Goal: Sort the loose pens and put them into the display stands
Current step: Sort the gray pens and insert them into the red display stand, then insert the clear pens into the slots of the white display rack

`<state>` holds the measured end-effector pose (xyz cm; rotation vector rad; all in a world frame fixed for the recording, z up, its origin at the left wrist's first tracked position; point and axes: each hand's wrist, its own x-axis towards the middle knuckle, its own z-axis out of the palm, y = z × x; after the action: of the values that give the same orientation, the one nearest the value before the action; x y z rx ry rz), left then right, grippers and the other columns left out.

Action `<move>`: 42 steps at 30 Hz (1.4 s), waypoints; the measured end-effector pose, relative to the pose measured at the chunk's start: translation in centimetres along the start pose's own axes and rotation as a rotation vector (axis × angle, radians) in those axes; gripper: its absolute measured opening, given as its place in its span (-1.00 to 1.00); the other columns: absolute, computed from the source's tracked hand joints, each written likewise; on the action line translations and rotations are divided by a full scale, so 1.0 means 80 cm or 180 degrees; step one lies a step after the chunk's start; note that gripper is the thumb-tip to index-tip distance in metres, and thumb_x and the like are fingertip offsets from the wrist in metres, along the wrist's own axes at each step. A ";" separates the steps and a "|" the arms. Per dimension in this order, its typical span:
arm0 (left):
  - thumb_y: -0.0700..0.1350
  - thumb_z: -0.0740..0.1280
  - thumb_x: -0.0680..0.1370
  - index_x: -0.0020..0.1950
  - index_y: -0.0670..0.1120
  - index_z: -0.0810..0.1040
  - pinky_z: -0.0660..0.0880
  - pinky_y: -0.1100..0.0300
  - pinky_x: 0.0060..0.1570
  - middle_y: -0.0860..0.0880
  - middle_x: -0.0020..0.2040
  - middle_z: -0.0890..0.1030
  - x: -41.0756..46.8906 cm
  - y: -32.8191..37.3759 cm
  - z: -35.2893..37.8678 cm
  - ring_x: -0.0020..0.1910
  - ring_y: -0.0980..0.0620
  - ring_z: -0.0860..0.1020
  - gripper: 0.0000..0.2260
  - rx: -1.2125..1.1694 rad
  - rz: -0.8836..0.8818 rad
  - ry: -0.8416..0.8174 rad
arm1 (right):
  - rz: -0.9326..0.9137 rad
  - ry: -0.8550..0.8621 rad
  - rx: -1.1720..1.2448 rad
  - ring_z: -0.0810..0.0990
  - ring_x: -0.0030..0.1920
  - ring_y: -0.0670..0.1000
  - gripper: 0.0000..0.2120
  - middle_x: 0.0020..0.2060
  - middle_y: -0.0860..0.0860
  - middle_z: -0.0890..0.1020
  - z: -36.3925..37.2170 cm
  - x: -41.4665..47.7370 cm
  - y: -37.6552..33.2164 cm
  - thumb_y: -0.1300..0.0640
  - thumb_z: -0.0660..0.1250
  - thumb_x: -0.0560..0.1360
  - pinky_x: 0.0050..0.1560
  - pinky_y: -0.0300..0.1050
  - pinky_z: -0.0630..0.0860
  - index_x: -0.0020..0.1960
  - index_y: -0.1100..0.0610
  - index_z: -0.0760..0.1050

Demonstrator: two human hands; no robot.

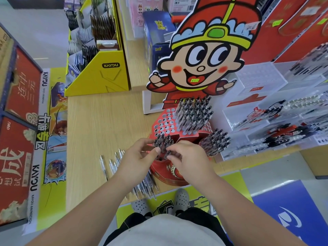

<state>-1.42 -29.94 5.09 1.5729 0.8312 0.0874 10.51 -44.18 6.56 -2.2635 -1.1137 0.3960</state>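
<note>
Setting: shop aisle, with a light wood-grain surface [99,130] carrying stationery displays.
Stand: red display stand [165,176], tiered, round holes in each tier; it sits at the near right of the surface, just in front of a cartoon cardboard figure [200,59].
Upper tier: upper pen cluster [195,114], dense, upright, dark tips up; open holes to its left.
Right tier: right pen cluster [216,142], upright, tilted slightly outward.
Front tier: front pen cluster [163,141], small, upright, directly between the two hands.
Left grip [140,157]: thumb and curled fingers close on the left side of the front pen cluster, thumb tip against the pens.
Right grip [186,157]: fingers curled, fingertips pinching the dark tip of a single pen [168,153] at the near edge of that cluster.
Loose pens [113,162]: clear-barrelled, lying flat on the surface left of the stand, partly hidden under the left forearm; more heaped at the near edge.
Left rear: yellow KAYOU card box [99,73], packets standing inside.
Right: clear acrylic trays [275,121] holding pens, blurred.
Floor: grey perforated clogs [181,199] below the surface edge.
</note>
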 end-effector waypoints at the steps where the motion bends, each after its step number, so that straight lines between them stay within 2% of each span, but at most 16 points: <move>1: 0.04 0.38 0.59 0.24 0.11 0.54 0.52 0.30 -0.10 0.09 -0.02 0.69 0.000 0.000 0.001 -0.08 0.21 0.66 -0.77 -0.0007 -0.0006 0.0004 | 0.0029 0.0003 -0.0030 0.57 -0.18 -0.12 -0.78 -0.11 -0.08 0.62 0.001 0.000 -0.001 0.17 0.50 0.47 -0.04 -0.15 0.58 0.12 0.06 0.68; 6: 0.05 0.38 0.59 0.24 0.13 0.54 0.54 0.29 -0.08 0.09 0.00 0.69 0.001 -0.001 0.000 -0.07 0.20 0.66 -0.77 0.0004 0.0001 -0.0004 | 0.0094 0.0046 -0.0077 0.54 -0.20 -0.11 -0.78 -0.15 -0.09 0.61 0.004 0.000 -0.004 0.14 0.48 0.49 -0.10 -0.13 0.56 0.13 0.03 0.68; 12: 0.03 0.38 0.59 0.23 0.10 0.54 0.56 0.24 -0.05 0.09 -0.02 0.69 0.003 -0.002 0.002 -0.07 0.17 0.66 -0.78 -0.0064 -0.0001 -0.0008 | 0.0116 0.0156 0.0009 0.60 -0.20 -0.04 -0.77 -0.16 -0.07 0.63 0.012 -0.004 0.003 0.14 0.48 0.48 -0.12 -0.03 0.58 0.13 0.01 0.66; 15: 0.03 0.38 0.59 0.19 0.14 0.55 0.60 0.13 0.03 0.09 -0.04 0.70 0.002 -0.006 0.005 -0.06 0.15 0.67 -0.82 -0.0163 -0.0050 0.0048 | 0.0052 0.0153 0.0008 0.60 -0.18 -0.02 -0.77 -0.14 -0.06 0.64 0.014 -0.006 0.005 0.13 0.47 0.49 -0.11 -0.01 0.59 0.15 0.01 0.65; 18: 0.03 0.39 0.60 0.17 0.17 0.56 0.60 -0.06 0.15 0.05 -0.01 0.69 0.000 -0.007 0.011 -0.01 0.03 0.68 -0.84 -0.0304 -0.0135 0.0162 | -0.0051 0.0062 0.0100 0.61 -0.17 -0.06 -0.73 -0.13 -0.08 0.65 0.012 -0.008 0.008 0.09 0.46 0.49 -0.09 -0.02 0.61 0.19 0.01 0.63; 22: 0.17 0.40 0.54 0.15 0.19 0.56 0.57 -0.12 0.16 0.03 0.04 0.66 -0.012 -0.001 0.011 0.02 -0.02 0.66 -0.79 -0.0333 -0.0234 0.0468 | -0.0158 -0.0034 0.0264 0.63 -0.11 -0.12 -0.65 -0.08 -0.09 0.67 0.006 -0.012 0.015 0.05 0.45 0.51 -0.02 -0.06 0.62 0.28 0.01 0.58; 24: 0.20 0.41 0.52 0.14 0.17 0.56 0.56 -0.14 0.17 0.03 0.05 0.63 -0.020 0.000 0.006 0.05 -0.06 0.64 -0.76 -0.0304 -0.0310 0.0632 | -0.0187 0.0050 0.0338 0.63 -0.11 -0.12 -0.71 -0.10 -0.11 0.67 0.002 -0.015 0.017 0.05 0.43 0.53 -0.01 -0.07 0.61 0.24 0.01 0.59; 26: 0.11 0.39 0.58 0.14 0.15 0.56 0.56 -0.16 0.16 0.03 0.07 0.61 -0.028 -0.003 0.000 0.06 -0.12 0.62 -0.83 -0.0254 -0.0398 0.0781 | -0.0226 0.0248 0.0441 0.62 -0.16 -0.12 -0.83 -0.17 -0.14 0.66 -0.003 -0.020 0.019 0.06 0.42 0.53 -0.08 -0.07 0.60 0.12 0.02 0.61; 31: 0.13 0.38 0.58 0.16 0.14 0.55 0.56 -0.14 0.17 0.04 0.11 0.59 -0.051 -0.022 -0.011 0.06 -0.04 0.61 -0.81 -0.0062 -0.0591 0.1167 | -0.0346 0.0345 0.0696 0.58 -0.15 -0.13 -0.93 -0.25 -0.18 0.61 -0.001 -0.030 0.022 0.12 0.44 0.51 -0.17 -0.19 0.53 -0.02 0.02 0.60; 38: 0.11 0.37 0.59 0.22 0.08 0.51 0.54 -0.08 0.15 0.02 0.10 0.58 -0.071 -0.060 -0.039 0.06 -0.03 0.58 -0.75 0.0278 -0.0864 0.1301 | -0.0475 -0.0177 0.0736 0.57 -0.19 -0.15 -0.95 -0.22 -0.16 0.60 0.026 -0.048 -0.003 0.03 0.41 0.54 -0.16 -0.17 0.54 -0.05 0.00 0.60; 42: 0.11 0.36 0.59 0.27 0.04 0.50 0.49 0.14 -0.14 -0.01 0.17 0.55 -0.062 -0.082 -0.060 -0.01 0.03 0.56 -0.71 0.0534 -0.1012 0.1133 | -0.0344 -0.0646 0.0402 0.51 -0.12 -0.17 -0.81 -0.12 -0.19 0.56 0.056 -0.047 -0.009 -0.09 0.38 0.53 -0.04 -0.22 0.50 0.07 -0.02 0.58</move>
<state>-10.40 -29.00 2.26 1.5835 1.3896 0.0700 5.59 -45.16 3.48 -2.0780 -1.2687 0.6448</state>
